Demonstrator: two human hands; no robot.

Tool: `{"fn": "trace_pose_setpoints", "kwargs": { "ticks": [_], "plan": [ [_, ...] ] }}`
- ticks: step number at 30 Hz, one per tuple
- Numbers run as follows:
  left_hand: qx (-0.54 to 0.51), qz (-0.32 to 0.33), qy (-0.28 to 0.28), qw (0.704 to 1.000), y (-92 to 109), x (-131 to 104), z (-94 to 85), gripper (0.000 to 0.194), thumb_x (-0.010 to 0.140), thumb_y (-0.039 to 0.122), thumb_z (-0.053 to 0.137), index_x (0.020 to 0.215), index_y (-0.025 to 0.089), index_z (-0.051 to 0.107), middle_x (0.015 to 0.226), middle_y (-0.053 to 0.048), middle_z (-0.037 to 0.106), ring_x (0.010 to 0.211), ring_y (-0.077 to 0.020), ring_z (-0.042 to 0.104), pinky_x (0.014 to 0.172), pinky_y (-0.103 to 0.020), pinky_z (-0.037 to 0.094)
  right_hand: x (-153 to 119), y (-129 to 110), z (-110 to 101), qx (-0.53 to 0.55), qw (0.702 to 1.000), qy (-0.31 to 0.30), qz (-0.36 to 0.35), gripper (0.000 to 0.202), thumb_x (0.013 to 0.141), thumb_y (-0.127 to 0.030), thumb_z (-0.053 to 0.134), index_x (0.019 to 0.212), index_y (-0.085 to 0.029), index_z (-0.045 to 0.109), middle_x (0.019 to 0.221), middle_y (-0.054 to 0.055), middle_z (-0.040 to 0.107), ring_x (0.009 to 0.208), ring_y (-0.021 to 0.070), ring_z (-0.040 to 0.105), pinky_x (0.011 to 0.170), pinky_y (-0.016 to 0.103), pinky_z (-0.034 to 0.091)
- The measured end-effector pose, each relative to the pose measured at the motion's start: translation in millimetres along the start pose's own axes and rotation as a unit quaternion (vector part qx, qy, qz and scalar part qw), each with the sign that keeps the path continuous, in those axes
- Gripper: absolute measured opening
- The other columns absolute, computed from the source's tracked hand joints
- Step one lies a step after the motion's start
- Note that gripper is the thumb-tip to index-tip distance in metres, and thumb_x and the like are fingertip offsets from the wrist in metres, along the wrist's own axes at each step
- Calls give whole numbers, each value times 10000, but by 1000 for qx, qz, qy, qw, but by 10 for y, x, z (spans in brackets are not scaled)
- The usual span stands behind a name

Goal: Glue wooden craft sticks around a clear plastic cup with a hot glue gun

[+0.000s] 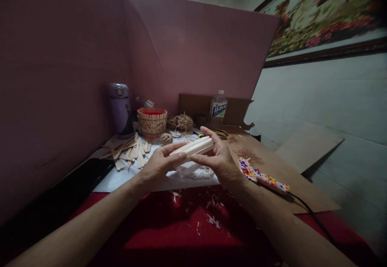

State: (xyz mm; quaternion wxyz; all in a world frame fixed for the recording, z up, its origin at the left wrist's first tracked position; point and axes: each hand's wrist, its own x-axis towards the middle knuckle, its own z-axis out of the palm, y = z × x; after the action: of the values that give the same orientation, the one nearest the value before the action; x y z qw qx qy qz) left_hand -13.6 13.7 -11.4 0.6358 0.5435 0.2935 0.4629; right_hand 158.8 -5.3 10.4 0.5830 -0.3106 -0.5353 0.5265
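Note:
A pale wooden block (195, 147), which looks like stacked craft sticks, is held up between my two hands over the white paper. My left hand (161, 161) grips its left end, thumb in front and fingers behind. On the right end, my right hand (219, 158) has its thumb below and its index finger raised along the far side. Loose craft sticks (137, 150) lie piled to the left. Behind my left hand sit a small twine ball (166, 139) and a stick-covered basket (152, 124) with a red inside.
A purple flask (120, 111) stands at the back left, a clear bottle (218, 109) at the back. Twine (183, 122) lies between them. A flower-patterned tool (263, 177) with a black cord rests on the brown board (290, 186). Wood scraps litter the red cloth (181, 234).

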Motion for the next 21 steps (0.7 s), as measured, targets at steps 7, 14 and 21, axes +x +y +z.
{"fn": "trace_pose_setpoints", "kwargs": {
  "ticks": [7, 14, 21],
  "plan": [
    [3, -3, 27, 1000, -3, -1, 14, 497, 701, 362, 759, 1156, 185, 664, 1057, -111, 714, 837, -210, 661, 709, -296, 486, 6, -8, -13, -8, 1000, -3, -3, 925, 530, -205, 832, 1339, -221, 383, 844, -11, 623, 763, 165, 602, 712, 288, 509],
    [-19, 12, 11, 1000, 1, 4, 17, 425, 711, 330, 759, 1112, 207, 692, 1068, -93, 721, 850, -181, 665, 751, -275, 486, -11, -21, 1, 0, 1000, -7, 5, 941, 517, -209, 840, 1334, -223, 373, 860, -2, 636, 780, 177, 615, 735, 314, 524],
    [-24, 10, 41, 999, 11, 0, 35, 476, 653, 352, 792, 1088, 179, 705, 1015, -107, 732, 782, -176, 661, 669, -253, 474, -11, -17, 0, 16, 1000, -12, 8, 912, 532, -177, 829, 1322, -223, 376, 827, -21, 637, 733, 151, 614, 716, 292, 532]
  ]
}}
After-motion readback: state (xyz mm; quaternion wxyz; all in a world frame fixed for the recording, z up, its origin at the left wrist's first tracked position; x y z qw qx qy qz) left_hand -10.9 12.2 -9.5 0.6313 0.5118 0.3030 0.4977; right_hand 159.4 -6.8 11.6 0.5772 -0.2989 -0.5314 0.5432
